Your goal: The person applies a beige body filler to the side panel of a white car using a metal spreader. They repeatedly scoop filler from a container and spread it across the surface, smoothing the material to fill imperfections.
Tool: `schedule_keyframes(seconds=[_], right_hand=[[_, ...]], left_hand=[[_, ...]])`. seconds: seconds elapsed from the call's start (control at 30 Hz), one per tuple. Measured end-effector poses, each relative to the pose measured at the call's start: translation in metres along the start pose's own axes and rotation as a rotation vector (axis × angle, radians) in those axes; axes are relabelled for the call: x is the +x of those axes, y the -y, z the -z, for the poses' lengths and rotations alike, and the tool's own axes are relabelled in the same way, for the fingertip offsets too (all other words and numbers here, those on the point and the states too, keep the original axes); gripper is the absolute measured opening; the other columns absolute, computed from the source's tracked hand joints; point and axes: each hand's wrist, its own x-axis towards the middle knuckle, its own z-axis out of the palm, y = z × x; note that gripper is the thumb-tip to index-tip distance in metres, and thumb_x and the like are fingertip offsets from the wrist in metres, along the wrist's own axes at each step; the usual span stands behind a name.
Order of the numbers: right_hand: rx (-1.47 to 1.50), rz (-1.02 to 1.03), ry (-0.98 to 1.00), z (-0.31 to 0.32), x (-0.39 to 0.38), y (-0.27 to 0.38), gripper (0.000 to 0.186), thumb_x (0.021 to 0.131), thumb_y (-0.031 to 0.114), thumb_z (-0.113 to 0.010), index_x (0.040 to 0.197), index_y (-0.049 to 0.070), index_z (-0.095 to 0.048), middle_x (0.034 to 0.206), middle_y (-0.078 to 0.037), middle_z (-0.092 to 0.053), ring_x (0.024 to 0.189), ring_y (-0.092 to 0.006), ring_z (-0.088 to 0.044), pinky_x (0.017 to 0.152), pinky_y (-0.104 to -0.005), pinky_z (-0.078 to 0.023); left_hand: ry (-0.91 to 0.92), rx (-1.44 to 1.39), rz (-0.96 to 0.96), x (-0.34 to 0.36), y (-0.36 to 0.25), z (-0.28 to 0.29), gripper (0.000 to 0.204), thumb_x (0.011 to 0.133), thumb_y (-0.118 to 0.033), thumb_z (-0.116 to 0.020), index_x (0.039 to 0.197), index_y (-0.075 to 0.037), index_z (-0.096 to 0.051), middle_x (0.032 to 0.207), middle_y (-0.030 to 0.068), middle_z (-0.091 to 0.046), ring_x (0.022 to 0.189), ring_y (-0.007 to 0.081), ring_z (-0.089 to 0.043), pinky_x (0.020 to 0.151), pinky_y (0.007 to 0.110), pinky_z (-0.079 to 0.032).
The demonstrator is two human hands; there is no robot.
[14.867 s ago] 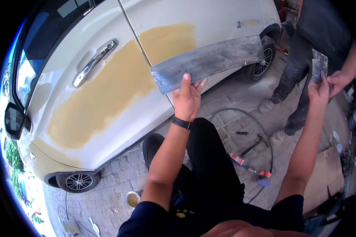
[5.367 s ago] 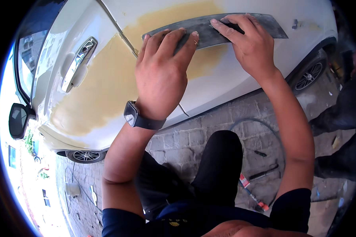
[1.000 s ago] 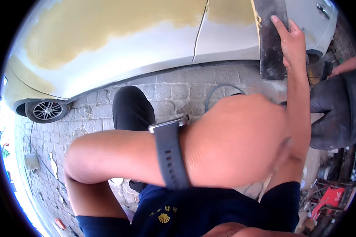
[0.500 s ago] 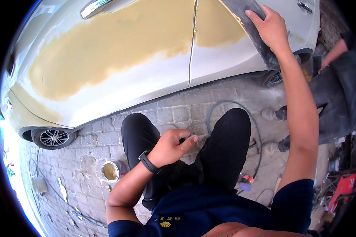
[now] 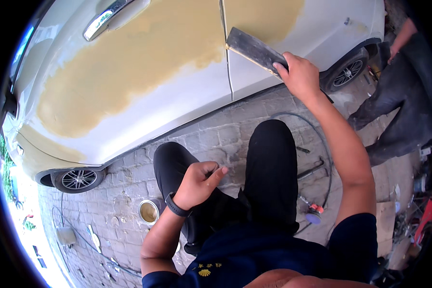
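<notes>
My right hand grips a long, flat black putty spreader by its near right end. A thin line of tan filler runs along the spreader's lower edge. It lies at the white car's side, by the seam between two panels, its far end close to the seam. Smooth tan filler covers a wide patch left of that seam, and a smaller patch lies to its right. Over my left thigh, my left hand is loosely closed, thumb sticking out, with nothing visible in it.
An open tin of tan paste stands on the brick paving left of my legs. To the right lie a hose and a sander-like tool. Another person in dark clothes is near the car's wheel. A bucket sits far left.
My right hand has brought the spreader down and left from the upper right of the panel to the seam, tilting it flatter. The view has shifted slightly; my left hand stays over my thigh.
</notes>
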Motion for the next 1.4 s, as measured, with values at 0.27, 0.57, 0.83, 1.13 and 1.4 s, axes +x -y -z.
schedule_keyframes(seconds=[0.27, 0.57, 0.83, 1.13, 1.4], right_hand=[[0.435, -0.076, -0.074, 0.016, -0.067, -0.029, 0.026, 0.096, 0.024, -0.075, 0.107, 0.002, -0.069, 0.088, -0.016, -0.073, 0.076, -0.0281, -0.07, 0.07, -0.0398, -0.055], [2.0, -0.255, -0.665, 0.122, -0.075, 0.041, 0.028, 0.105, 0.006, -0.061, 0.133, 0.003, -0.064, 0.133, -0.006, -0.069, 0.125, -0.0167, -0.061, 0.114, -0.0379, -0.044], [2.734, -0.682, 0.014, 0.065, -0.145, 0.16, 0.032, 0.107, 0.012, -0.057, 0.139, 0.008, -0.058, 0.134, -0.007, -0.067, 0.128, -0.0242, -0.062, 0.113, -0.0464, -0.048], [2.33, -0.637, 0.268, 0.027, -0.166, 0.176, 0.02, 0.104, 0.014, -0.068, 0.121, 0.004, -0.066, 0.114, -0.005, -0.072, 0.102, -0.0129, -0.067, 0.089, -0.0329, -0.053], [1.675, -0.467, 0.11, 0.03, -0.165, 0.046, 0.011, 0.105, 0.017, -0.067, 0.104, 0.006, -0.067, 0.092, 0.001, -0.066, 0.082, -0.008, -0.06, 0.075, -0.0275, -0.05]], left_hand=[[-0.021, -0.142, 0.001, -0.01, -0.002, -0.001, 0.048, 0.107, -0.024, -0.066, 0.071, -0.001, -0.046, 0.064, -0.0001, -0.034, 0.067, 0.0069, -0.033, 0.056, 0.031, -0.034], [0.372, -0.469, -0.16, 0.015, -0.033, -0.09, 0.024, 0.107, -0.024, -0.067, 0.113, 0.0, -0.064, 0.099, 0.0022, -0.066, 0.092, 0.009, -0.059, 0.083, 0.027, -0.048], [-0.262, -0.718, -0.362, 0.011, -0.004, -0.103, 0.073, 0.103, -0.036, -0.07, 0.156, 0.006, -0.042, 0.158, 0.0174, -0.049, 0.147, 0.0286, -0.045, 0.122, 0.041, -0.033], [-0.67, -0.32, -0.172, -0.028, 0.029, -0.067, 0.037, 0.11, -0.028, -0.061, 0.129, 0.004, -0.066, 0.128, 0.0064, -0.066, 0.116, 0.0158, -0.059, 0.104, 0.032, -0.046], [-0.54, -0.732, -0.396, 0.018, 0.01, -0.038, 0.05, 0.113, -0.027, -0.052, 0.145, 0.012, -0.045, 0.146, 0.0191, -0.055, 0.13, 0.034, -0.061, 0.116, 0.056, -0.047]])
